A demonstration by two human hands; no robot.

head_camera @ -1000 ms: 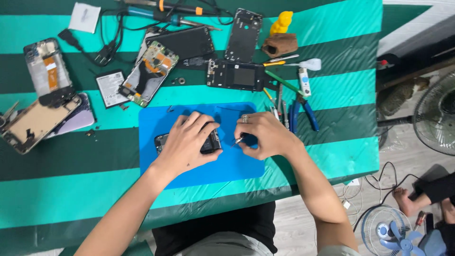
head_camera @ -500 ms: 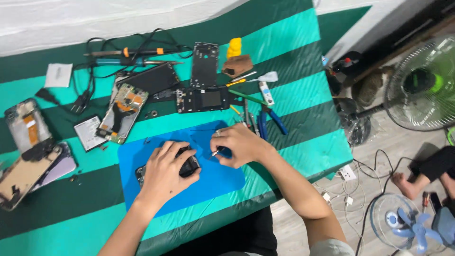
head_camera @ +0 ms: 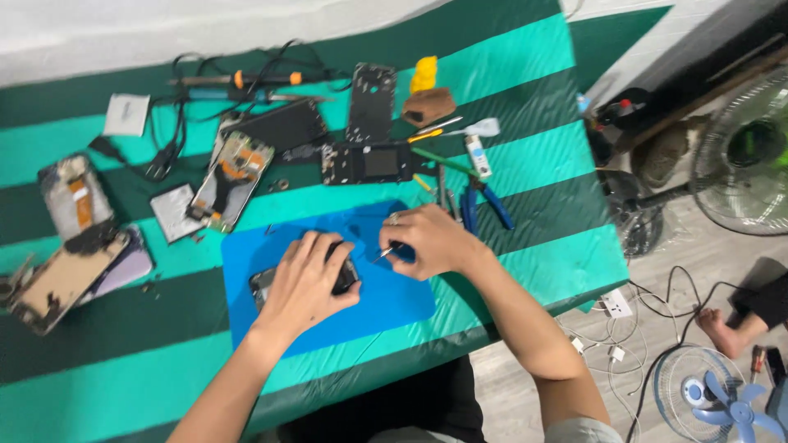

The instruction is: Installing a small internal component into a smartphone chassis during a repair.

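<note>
My left hand [head_camera: 305,283] lay flat over the small dark opened phone [head_camera: 341,277], fingers spread and pressing it down onto the blue rubber work mat [head_camera: 386,303]; the hand was not closed around it, only bearing on it, and most of the phone was hidden beneath my palm. My right hand [head_camera: 433,240] was closed in a pinch on a thin blue-handled screwdriver [head_camera: 392,252], its metal tip aimed leftward at the phone's near edge, just beside my left fingertips.

To do this well, I judged that the holding hand had to keep the phone from sliding on the mat, with steady downward weight and my fingers kept out of the tip's path. The driver wanted to be seated squarely before any turning, with light pressure along its shaft, since a slanted tip could slip and scar the parts. Whether the tip was already touching the phone I could not tell; the frame was blurred there.

Beyond the mat, on the green-and-teal striped tablecloth [head_camera: 525,271], sat a black phone frame with a square opening [head_camera: 367,162], blue-handled pliers [head_camera: 480,205] and a stripped phone body with exposed boards [head_camera: 232,179].
</note>
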